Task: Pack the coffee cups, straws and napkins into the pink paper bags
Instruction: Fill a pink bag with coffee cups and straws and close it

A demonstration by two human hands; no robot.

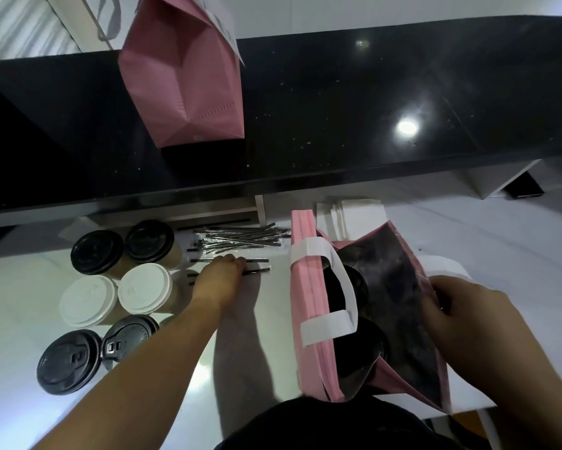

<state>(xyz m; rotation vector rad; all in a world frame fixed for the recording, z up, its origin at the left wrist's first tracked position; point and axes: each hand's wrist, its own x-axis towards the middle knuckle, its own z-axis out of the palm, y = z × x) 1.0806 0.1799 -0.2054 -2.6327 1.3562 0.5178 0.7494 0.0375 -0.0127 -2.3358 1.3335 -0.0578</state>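
Note:
A pink paper bag [308,287] with white handles stands open on the white counter, dark cup lids visible inside it. My right hand [451,306] grips its right rim and holds it open. My left hand [219,276] reaches left of the bag, fingers down on two loose black straws [256,266]. A pile of wrapped straws [240,238] lies just beyond. Several lidded coffee cups stand at the left: black lids [96,251], white lids [144,287]. White napkins [354,216] lie behind the bag. A second pink bag [188,79] stands on the black shelf.
A raised glossy black shelf [370,108] runs across the back, above the white counter [247,336]. My dark clothing fills the bottom edge. A white box corner [497,180] sits at the right under the shelf.

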